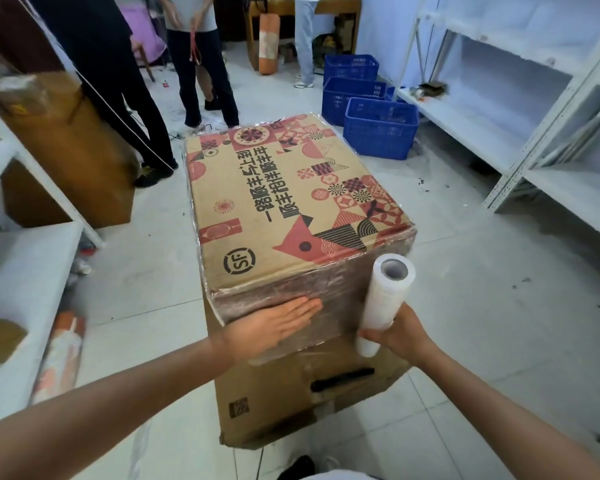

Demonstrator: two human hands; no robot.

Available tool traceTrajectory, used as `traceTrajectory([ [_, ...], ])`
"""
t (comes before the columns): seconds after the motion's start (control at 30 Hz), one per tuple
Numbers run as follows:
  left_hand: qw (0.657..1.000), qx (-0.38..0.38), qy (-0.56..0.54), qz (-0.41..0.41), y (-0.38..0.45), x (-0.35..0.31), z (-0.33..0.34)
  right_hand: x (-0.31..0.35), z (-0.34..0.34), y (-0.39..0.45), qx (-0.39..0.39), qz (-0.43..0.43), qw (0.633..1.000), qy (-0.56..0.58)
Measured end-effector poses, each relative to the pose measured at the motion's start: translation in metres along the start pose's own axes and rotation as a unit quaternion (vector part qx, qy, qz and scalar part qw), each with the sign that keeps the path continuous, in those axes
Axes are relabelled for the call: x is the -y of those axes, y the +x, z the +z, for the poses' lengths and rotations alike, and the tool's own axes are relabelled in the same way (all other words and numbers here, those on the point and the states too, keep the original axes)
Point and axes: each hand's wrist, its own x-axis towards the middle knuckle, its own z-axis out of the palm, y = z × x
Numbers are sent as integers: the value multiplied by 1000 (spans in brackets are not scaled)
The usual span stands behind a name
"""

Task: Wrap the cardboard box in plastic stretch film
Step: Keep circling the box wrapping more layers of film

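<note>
The left hand (274, 325) lies flat with straight fingers on the film-covered near side of the printed cardboard box (284, 202) (it stands on a plain carton (305, 396)), while the right hand (400, 336) grips the film roll (383, 303) just beside the box's near right corner.

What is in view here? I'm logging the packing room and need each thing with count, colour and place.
printed cardboard box: one, brown with red and black print, centre, film on its sides, on a plain box
plain cardboard box: one, brown, underneath
stretch film roll: one, white, at the printed box's near right corner
crates: three, blue, floor behind
shelving: white, right and left
people: three standing at the back, legs visible
left hand: flat on the box's wrapped near side
right hand: grips the roll's lower part
</note>
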Motion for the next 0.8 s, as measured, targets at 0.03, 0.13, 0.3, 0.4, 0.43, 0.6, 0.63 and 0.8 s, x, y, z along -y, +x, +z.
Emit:
traceTrajectory([
  [0.03, 1000, -2, -9, 1, -1, -2, 2, 1, 1, -1, -18, 1, 1000, -2],
  [0.13, 998, -10, -49, -22, -2, -6, 7, 1, 3, -3, -65, 7, 998, 7],
  [0.3, 992, -40, -84, -83, 11, -16, -2, 1, 0, -9, -49, -3, 999, 20],
  [0.4, 987, -42, -146, -42, 20, -26, -8, -2, -11, -11, -6, -12, 1000, -16],
  [0.43, 986, -44, -162, -22, 23, -29, -9, -3, -14, -11, 3, -9, 1000, -23],
  [0.6, 973, -45, -202, 97, 49, -55, -8, 2, -18, -8, 18, -3, 999, -31],
  [0.63, 974, -34, -184, 129, 57, -61, -10, 3, -17, -7, 21, -4, 999, -31],
  [0.8, 986, -44, -21, 159, 91, -79, 7, 0, -19, -6, 20, -8, 999, -37],
])
